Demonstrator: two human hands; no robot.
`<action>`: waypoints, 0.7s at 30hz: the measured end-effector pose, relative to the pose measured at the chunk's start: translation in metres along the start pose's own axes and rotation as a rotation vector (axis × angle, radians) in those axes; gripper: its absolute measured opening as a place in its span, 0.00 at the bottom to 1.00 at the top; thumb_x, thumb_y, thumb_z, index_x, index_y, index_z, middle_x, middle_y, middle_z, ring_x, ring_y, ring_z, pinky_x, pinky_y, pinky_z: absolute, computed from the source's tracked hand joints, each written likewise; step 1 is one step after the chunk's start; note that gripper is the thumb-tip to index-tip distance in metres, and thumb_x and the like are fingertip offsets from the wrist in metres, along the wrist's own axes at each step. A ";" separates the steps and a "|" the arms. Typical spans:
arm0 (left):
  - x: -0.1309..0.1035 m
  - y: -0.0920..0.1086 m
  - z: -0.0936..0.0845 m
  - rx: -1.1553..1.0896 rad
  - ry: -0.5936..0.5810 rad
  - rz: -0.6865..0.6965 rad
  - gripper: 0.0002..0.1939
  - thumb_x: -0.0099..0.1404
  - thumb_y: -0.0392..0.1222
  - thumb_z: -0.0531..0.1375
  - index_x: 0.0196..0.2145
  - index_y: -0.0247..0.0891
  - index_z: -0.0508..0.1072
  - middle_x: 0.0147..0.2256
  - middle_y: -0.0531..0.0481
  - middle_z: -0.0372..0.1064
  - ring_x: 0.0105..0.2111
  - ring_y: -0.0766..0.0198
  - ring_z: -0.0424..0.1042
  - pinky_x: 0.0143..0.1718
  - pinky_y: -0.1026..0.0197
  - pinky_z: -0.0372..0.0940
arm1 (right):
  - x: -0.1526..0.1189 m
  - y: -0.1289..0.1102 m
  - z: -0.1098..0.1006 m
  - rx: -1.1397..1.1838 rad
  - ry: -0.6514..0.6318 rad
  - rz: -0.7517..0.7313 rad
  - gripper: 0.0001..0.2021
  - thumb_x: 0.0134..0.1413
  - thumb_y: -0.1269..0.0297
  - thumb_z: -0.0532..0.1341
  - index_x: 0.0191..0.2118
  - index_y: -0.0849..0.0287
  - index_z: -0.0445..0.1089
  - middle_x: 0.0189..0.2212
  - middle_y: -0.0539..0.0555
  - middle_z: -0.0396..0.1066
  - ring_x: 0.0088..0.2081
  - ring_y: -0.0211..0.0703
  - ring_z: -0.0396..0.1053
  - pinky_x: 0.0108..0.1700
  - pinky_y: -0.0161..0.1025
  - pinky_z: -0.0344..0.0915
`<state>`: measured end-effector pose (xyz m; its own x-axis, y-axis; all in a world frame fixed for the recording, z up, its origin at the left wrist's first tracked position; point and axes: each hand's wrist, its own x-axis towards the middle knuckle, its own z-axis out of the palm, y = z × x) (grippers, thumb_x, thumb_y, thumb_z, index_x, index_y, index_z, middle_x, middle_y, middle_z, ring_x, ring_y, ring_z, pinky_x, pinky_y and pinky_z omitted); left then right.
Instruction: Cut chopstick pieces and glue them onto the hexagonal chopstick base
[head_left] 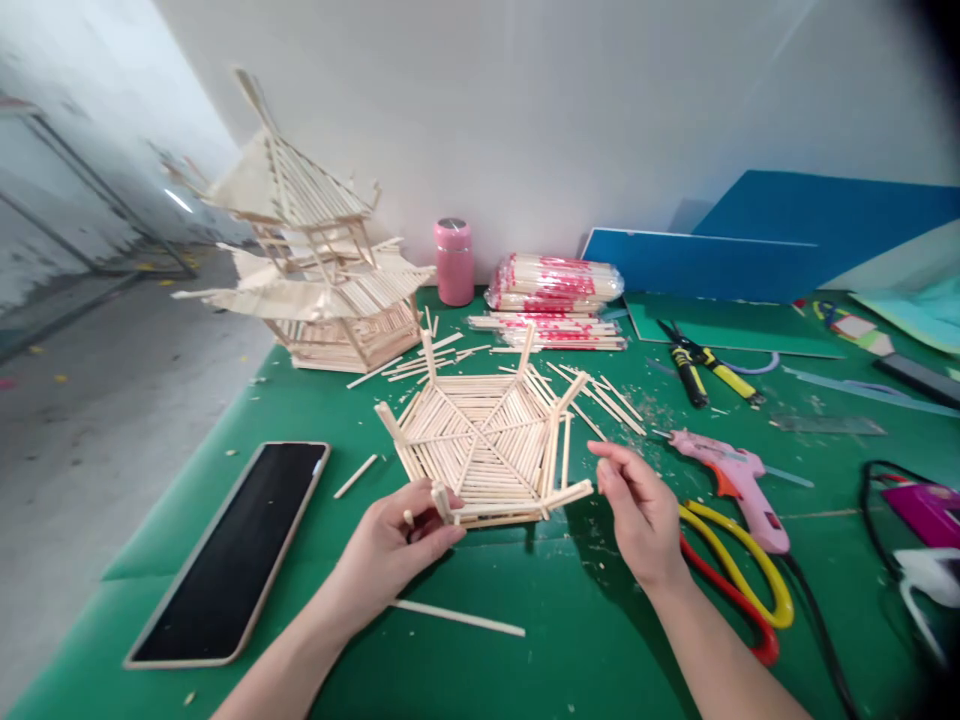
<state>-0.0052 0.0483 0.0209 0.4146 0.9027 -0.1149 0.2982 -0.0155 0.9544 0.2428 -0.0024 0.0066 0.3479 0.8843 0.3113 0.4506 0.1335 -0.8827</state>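
Observation:
A six-sided platform of thin wooden sticks point(487, 425) lies in front of me, with short double-stick posts rising at its corners. My left hand point(401, 535) is closed around its near left corner, by a short post point(441, 500); a small stick end point(409, 518) shows among the fingers. Along the near side runs a stick rail point(517, 508), its paired ends jutting out to the right. Just past those ends is my right hand point(637, 515), fingers loosely bent, thumb and forefinger slightly apart, nothing visible in them. One loose stick point(459, 617) lies nearest me.
A stick-built pagoda point(322, 285) stands back left, beside a pink flask point(454, 262) and bagged chopsticks point(555, 285). On the left lies a phone point(232, 550). To the right are a pink glue gun point(731, 480), yellow-black pliers point(705, 365) and red-yellow handles point(739, 575).

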 end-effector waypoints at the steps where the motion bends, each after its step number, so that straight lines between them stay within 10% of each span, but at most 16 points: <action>1: 0.000 0.001 -0.001 -0.032 -0.013 -0.020 0.09 0.52 0.41 0.63 0.34 0.37 0.74 0.32 0.49 0.67 0.26 0.67 0.63 0.26 0.65 0.58 | 0.000 0.001 0.000 0.002 0.012 -0.010 0.11 0.55 0.64 0.53 0.42 0.59 0.67 0.22 0.47 0.59 0.23 0.35 0.57 0.25 0.34 0.56; 5: -0.008 0.008 -0.011 -0.160 0.000 -0.015 0.23 0.48 0.40 0.66 0.43 0.39 0.71 0.32 0.50 0.65 0.26 0.68 0.60 0.29 0.65 0.58 | 0.001 0.005 0.001 0.020 0.068 -0.058 0.10 0.54 0.65 0.54 0.41 0.59 0.68 0.22 0.47 0.61 0.23 0.35 0.59 0.26 0.34 0.57; 11: -0.052 0.039 -0.017 -0.432 0.371 -0.107 0.12 0.56 0.49 0.60 0.33 0.39 0.75 0.29 0.49 0.66 0.26 0.66 0.61 0.26 0.66 0.58 | -0.004 -0.009 -0.007 0.063 0.220 -0.125 0.07 0.55 0.68 0.53 0.41 0.58 0.63 0.24 0.48 0.60 0.24 0.36 0.61 0.26 0.34 0.59; 21: -0.051 0.045 0.088 -1.035 0.050 -0.437 0.17 0.55 0.54 0.58 0.34 0.40 0.77 0.37 0.45 0.73 0.39 0.56 0.69 0.42 0.56 0.64 | -0.063 -0.073 0.004 -0.009 -0.316 -0.323 0.09 0.48 0.72 0.57 0.38 0.58 0.64 0.29 0.54 0.66 0.30 0.41 0.64 0.30 0.38 0.63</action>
<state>0.0629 -0.0368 0.0451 0.4074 0.7596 -0.5069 -0.4570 0.6502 0.6070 0.1842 -0.0664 0.0501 -0.0792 0.8913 0.4464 0.5027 0.4224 -0.7543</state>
